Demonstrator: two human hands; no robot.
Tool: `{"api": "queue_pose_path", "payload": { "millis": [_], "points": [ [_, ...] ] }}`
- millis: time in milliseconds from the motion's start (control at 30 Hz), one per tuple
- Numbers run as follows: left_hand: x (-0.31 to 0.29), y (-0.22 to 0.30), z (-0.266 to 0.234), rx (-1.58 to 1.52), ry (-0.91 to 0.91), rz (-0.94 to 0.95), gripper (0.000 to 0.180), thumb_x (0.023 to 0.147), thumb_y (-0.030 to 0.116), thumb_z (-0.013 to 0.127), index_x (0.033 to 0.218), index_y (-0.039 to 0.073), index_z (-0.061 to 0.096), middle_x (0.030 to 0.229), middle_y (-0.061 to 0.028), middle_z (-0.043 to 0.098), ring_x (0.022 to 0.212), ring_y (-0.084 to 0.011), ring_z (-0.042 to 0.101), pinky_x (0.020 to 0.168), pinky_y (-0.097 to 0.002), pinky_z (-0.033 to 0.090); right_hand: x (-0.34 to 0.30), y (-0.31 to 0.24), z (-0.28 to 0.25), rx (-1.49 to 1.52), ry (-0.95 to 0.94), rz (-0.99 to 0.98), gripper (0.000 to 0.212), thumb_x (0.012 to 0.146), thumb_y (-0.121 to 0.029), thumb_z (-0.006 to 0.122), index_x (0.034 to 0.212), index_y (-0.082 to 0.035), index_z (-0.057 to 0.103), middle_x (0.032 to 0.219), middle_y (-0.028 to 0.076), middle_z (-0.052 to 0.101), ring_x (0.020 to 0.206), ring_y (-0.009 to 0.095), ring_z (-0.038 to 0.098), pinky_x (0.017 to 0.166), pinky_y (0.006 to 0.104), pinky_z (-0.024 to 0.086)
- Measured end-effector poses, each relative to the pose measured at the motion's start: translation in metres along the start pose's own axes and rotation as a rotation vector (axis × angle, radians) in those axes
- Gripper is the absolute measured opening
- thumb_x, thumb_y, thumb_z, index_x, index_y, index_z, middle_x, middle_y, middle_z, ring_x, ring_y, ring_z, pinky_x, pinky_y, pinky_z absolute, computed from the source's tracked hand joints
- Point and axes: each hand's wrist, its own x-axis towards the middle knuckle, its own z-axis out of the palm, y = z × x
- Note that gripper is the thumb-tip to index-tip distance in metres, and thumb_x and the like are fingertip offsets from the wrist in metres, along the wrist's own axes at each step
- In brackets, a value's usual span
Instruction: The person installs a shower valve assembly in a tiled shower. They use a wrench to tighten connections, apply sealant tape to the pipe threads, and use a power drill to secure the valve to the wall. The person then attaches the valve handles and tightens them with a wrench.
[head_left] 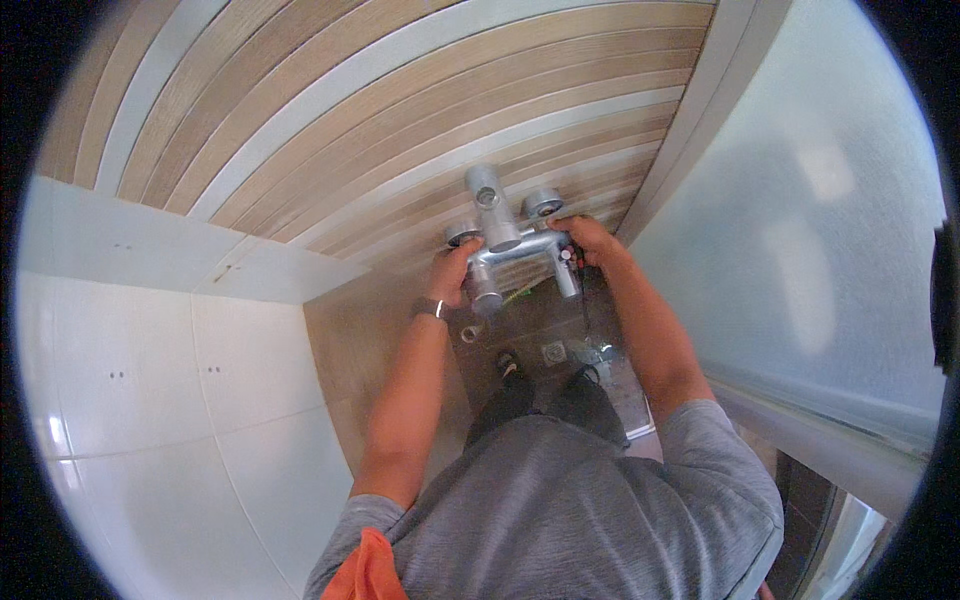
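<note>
left hand (453, 272): curled round chrome tap (532, 246) | right hand (588, 240): gripping its right end

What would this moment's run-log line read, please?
left hand: holds chrome mixer tap at left end | right hand: holds its right end | beyond: striped wall

Head view, one: left fisheye camera of a side-by-side pair, worn on the head. Faces steeply down, over the grey T-shirt (570, 500) to the dark tiled floor (533, 325); chrome mixer tap (530, 248) near, about mid-frame; wood-striped wall (450, 90) above.
</note>
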Motion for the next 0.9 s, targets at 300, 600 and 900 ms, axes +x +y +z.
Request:
{"api": "queue_pose_path", "payload": {
  "millis": [300, 600, 900],
  "points": [
    [0.011, -0.019, -0.013, -0.212, 0.030, -0.101, 0.030, 0.095, 0.032, 0.056, 0.106, 0.005, 0.065, 0.097, -0.0067, 0.065, 0.083, -0.0212, 0.061, 0.073, -0.0395, 0.052, -0.031, -0.021, 0.014, 0.025, 0.062, -0.087, 0.032, 0.089, -0.033, 0.073, 0.073, -0.009, 0.060, 0.060, 0.003, 0.055, 0.043, 0.014, 0.046, 0.038, 0.0340, 0.032],
    [0.006, -0.028, 0.003, -0.124, 0.199, 0.030, 0.030, 0.093, 0.031, 0.058, 0.108, 0.005, 0.062, 0.097, -0.0081, 0.064, 0.079, -0.0220, 0.061, 0.070, -0.0407, 0.052, -0.033, -0.019, 0.009, 0.010, 0.063, -0.110, 0.028, 0.089, -0.032, 0.072, 0.078, -0.008, 0.063, 0.060, 0.003, 0.053, 0.045, 0.014, 0.045, 0.040, 0.0346, 0.033],
    [0.022, -0.049, -0.004, -0.377, 0.148, 0.136, 0.023, 0.090, 0.026, 0.059, 0.102, 0.008, 0.068, 0.092, -0.0049, 0.065, 0.083, -0.0205, 0.061, 0.075, -0.0351, 0.049, -0.019, 0.002, 0.012, 0.049, 0.031, -0.230, 0.026, 0.090, -0.031, 0.070, 0.086, -0.006, 0.065, 0.065, 0.003, 0.054, 0.051, 0.014, 0.047, 0.044, 0.0339, 0.037]
  ]
}}
